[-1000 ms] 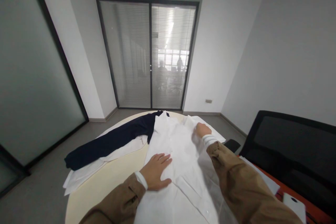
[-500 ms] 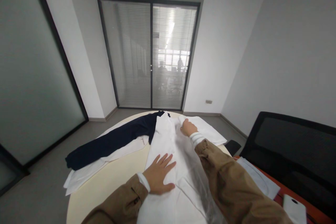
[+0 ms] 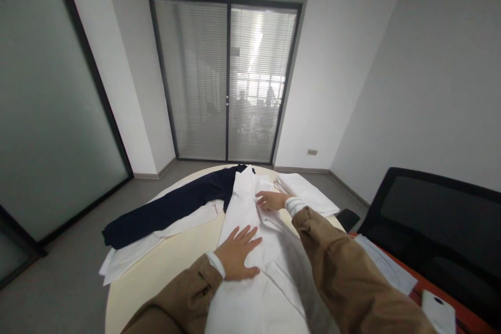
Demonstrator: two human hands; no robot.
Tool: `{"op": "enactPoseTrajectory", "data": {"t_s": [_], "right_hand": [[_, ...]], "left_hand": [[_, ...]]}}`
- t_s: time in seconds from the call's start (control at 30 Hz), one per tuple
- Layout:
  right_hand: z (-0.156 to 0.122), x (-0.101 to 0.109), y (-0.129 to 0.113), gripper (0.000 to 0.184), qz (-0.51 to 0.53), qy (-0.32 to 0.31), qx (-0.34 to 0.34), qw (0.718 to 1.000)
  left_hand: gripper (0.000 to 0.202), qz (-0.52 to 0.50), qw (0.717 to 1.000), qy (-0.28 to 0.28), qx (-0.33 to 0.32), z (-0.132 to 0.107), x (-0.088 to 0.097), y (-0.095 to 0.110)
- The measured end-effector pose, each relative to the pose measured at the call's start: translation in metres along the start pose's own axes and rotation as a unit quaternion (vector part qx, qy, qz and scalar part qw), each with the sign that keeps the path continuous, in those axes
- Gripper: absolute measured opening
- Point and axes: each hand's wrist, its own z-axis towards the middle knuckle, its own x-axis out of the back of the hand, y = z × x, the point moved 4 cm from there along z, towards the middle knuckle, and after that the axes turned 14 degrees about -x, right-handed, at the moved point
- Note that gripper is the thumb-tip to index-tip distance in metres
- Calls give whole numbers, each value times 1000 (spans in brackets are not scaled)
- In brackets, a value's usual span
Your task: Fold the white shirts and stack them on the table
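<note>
A white garment [image 3: 242,302], long and partly folded over on itself, lies lengthwise in front of me on the round table. My left hand [image 3: 237,255] rests flat on its middle, fingers spread. Farther up, my right hand [image 3: 271,201] lies on the folded-over part of the same cloth, fingers stretched to the left and slightly bent. Its fingertips touch the fabric near the centre. The right edge of the garment passes partly behind my right sleeve [image 3: 340,261].
A dark navy sleeve [image 3: 168,214] lies over white cloth [image 3: 129,263] at the table's left. More folded white cloth [image 3: 307,191] sits at the far right. The pale table [image 3: 156,276] has a rounded edge. A black mesh chair [image 3: 438,219] and a white phone [image 3: 438,310] are on the right.
My right hand has moved left and a little nearer, bringing the garment's right flap over, and its fingers have loosened from a pinch. My left hand has stayed in place.
</note>
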Motion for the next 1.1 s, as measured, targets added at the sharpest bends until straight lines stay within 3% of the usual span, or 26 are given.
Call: {"op": "enactPoseTrajectory", "data": {"t_s": [0.13,0.27,0.33,0.43,0.6,0.67,0.77,0.83,0.93,1.1], "right_hand": [[-27,14,13,52,-75,-40,23,996],[-46,7,38,63,-137,-134,-49,980],[-53,-4,49,58,-117,-203,-93,968],[-60,-19,53,43,-75,-246,-109,960],[-70,-39,35,30,27,-230,-43,972],[-74,-46,27,33,91,-257,2,962],[-79,-53,25,43,125,-326,27,937],[-80,-52,31,48,113,-329,5,938],[-84,-50,43,46,47,-341,-35,938],[-107,-57,55,48,-31,-445,-52,893]], "left_hand": [[82,15,1000,15,2,-2,0,-7],[81,-4,1000,15,-6,-3,0,-14],[80,-22,999,22,-10,-4,0,-17],[79,-68,997,41,-4,-5,2,-20],[77,-158,979,125,33,-3,10,-24],[79,-170,974,146,32,0,13,-23],[77,-148,978,149,0,5,18,-19],[71,-111,984,137,-19,9,21,-15],[57,-39,993,112,-13,15,20,-11],[50,20,992,124,-1,26,15,-9]]}}
